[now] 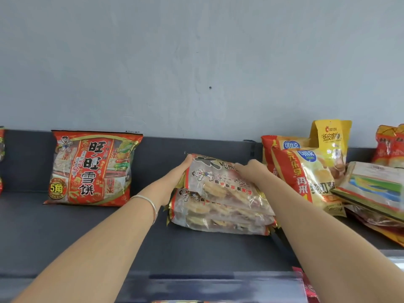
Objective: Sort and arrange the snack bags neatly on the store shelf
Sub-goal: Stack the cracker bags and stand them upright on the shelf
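Centre frame: left hand (182,171) fingers grip the top bag (220,182) at its left edge. Right hand (247,169) lies on its right side, curl indiscernible. Probably squaring it on the stack (218,219) lying on the shelf (87,232).

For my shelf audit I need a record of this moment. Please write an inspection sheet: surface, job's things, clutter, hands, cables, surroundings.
Surface: dark grey shelf, bare between the bags.
Job's things: red bag upright against the back; stack of clear bags lying at centre, its top bag tilted up; yellow bags leaning at right, pouch behind them.
Clutter: untidy pile of flat bags at far right.
Hands: left hand and right hand each grip the top bag at a far corner; bracelet on left wrist.
Cables: nothing seen.
Surroundings: plain grey wall behind.
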A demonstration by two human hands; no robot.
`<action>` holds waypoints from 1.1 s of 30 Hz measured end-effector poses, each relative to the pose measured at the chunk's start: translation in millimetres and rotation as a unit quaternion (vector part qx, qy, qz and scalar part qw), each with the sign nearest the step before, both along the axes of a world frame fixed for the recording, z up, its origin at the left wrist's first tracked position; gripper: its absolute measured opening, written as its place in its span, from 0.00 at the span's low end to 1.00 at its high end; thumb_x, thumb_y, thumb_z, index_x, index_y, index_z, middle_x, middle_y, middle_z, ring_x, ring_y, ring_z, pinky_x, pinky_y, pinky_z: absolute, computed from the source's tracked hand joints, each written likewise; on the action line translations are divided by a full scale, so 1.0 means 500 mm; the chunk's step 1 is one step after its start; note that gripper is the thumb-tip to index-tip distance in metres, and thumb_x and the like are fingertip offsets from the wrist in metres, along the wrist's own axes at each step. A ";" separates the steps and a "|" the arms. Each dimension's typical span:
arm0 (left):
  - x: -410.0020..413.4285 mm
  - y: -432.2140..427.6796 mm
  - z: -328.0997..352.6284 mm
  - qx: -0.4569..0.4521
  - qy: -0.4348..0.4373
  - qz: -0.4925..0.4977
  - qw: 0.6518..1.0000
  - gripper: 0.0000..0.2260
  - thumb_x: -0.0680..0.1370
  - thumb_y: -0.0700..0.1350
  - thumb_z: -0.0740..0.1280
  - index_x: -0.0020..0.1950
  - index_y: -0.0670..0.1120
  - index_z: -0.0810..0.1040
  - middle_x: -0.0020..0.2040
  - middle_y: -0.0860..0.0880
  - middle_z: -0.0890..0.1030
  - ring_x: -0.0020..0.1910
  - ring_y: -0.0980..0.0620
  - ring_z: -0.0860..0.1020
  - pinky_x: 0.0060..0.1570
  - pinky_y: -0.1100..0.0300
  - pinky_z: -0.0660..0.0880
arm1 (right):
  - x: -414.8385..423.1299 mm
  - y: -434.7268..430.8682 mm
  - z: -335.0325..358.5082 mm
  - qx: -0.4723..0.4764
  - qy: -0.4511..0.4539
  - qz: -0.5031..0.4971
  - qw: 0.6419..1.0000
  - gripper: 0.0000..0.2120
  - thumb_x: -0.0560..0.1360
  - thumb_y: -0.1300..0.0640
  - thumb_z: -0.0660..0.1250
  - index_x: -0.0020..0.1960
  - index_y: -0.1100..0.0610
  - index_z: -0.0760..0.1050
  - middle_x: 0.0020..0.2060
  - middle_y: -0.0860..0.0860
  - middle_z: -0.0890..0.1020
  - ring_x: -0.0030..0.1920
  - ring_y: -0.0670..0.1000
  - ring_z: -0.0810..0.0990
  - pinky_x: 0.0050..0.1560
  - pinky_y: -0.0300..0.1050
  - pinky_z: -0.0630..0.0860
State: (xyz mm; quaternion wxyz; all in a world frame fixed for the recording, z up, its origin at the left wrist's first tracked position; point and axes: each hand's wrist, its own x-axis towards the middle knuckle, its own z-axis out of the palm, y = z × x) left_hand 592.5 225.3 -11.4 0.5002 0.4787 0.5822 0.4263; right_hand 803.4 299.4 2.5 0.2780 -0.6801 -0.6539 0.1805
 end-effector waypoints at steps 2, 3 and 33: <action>-0.007 0.015 -0.021 -0.020 -0.031 -0.016 0.999 0.45 0.55 0.79 0.65 0.64 0.54 0.76 0.62 0.43 0.79 0.61 0.40 0.76 0.66 0.42 0.68 | 0.021 0.003 -0.017 -0.027 0.029 0.001 0.999 0.29 0.78 0.40 0.57 0.67 0.63 0.70 0.62 0.61 0.77 0.63 0.61 0.75 0.61 0.52 0.73; -0.003 0.012 -0.025 -0.024 -0.039 -0.026 0.999 0.41 0.58 0.77 0.66 0.63 0.53 0.77 0.60 0.43 0.80 0.59 0.40 0.78 0.64 0.42 0.70 | 0.028 0.004 -0.023 -0.034 0.055 0.006 0.998 0.30 0.78 0.40 0.58 0.67 0.64 0.71 0.63 0.60 0.76 0.63 0.61 0.74 0.62 0.52 0.72; -0.044 -0.104 -0.008 0.282 0.148 0.281 0.905 0.20 0.74 0.48 0.69 0.65 0.53 0.70 0.70 0.47 0.60 0.69 0.46 0.61 0.63 0.50 0.66 | -0.093 -0.104 -0.037 -0.099 0.014 -0.060 0.993 0.42 0.72 0.28 0.55 0.74 0.58 0.62 0.67 0.58 0.70 0.69 0.61 0.67 0.71 0.53 0.62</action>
